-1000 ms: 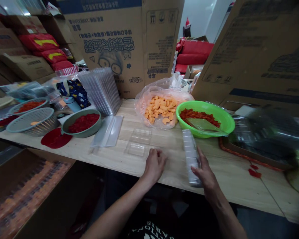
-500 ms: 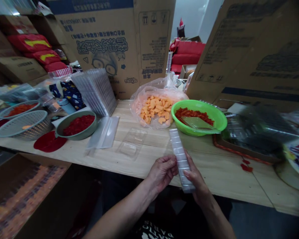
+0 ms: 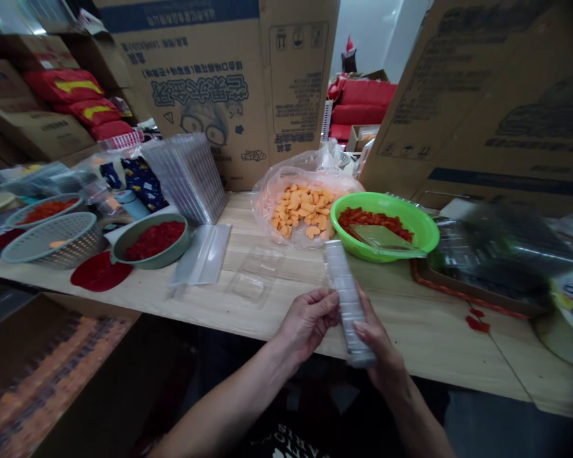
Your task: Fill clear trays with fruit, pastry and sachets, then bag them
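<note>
A long, narrow clear plastic tray (image 3: 344,289), ribbed into a row of segments, is held tilted above the table's front edge. My right hand (image 3: 381,343) wraps around its lower right side, the thumb across its face. At the left edge of the tray, my left hand (image 3: 310,318) has its thumb and fingers pinched together; whether more than the edge is between them is hidden. Just beyond the tray's far end are a green bowl (image 3: 427,238) of reddish-orange pieces and a clear bag (image 3: 262,216) of flat orange pieces. An opened clear clamshell (image 3: 253,280) lies to the left.
Clear plastic trays (image 3: 186,178) stand upright at the back left. Nearby are flat plastic bags (image 3: 205,254), a grey-green bowl (image 3: 184,245) of red pieces and a grey colander (image 3: 76,235). Cardboard boxes (image 3: 286,152) wall the back. An open carton (image 3: 76,394) with packed goods sits lower left.
The view has shifted slightly, so the table things sit a little to the right. Both hands keep their hold on the tray, which has turned slightly.
</note>
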{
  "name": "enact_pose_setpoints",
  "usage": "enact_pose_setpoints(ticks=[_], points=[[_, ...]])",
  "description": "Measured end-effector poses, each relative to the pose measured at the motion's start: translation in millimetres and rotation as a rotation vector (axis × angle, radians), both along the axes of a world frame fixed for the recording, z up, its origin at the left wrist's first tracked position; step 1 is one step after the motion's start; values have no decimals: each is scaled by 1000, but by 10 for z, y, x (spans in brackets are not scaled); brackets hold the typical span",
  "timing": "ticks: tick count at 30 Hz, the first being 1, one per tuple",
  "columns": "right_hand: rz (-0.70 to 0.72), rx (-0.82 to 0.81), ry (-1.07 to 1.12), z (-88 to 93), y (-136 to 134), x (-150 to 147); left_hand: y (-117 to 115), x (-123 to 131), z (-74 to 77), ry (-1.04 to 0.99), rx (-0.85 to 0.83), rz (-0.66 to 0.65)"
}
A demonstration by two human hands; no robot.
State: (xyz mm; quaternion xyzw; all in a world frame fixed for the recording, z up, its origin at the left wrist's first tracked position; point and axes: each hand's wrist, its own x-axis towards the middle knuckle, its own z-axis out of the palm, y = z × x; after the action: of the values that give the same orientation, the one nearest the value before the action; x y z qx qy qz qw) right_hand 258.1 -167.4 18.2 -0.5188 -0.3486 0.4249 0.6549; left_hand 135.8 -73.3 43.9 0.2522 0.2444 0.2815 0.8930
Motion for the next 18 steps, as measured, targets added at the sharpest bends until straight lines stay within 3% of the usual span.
enact_pose_setpoints(ticks=[4,9,14,18], points=[[27,38,17,-75,2,-118,-82,60,-61,-46,-74,40],[62,67,44,-153,-8,-117,-58,2,-104,-14,-37,44],[14,56,-1,-133,23,-176,-78,-30,-59,111,266,61],[-38,1,84,-70,-39,-116,51,-154,24,162,417,-34]])
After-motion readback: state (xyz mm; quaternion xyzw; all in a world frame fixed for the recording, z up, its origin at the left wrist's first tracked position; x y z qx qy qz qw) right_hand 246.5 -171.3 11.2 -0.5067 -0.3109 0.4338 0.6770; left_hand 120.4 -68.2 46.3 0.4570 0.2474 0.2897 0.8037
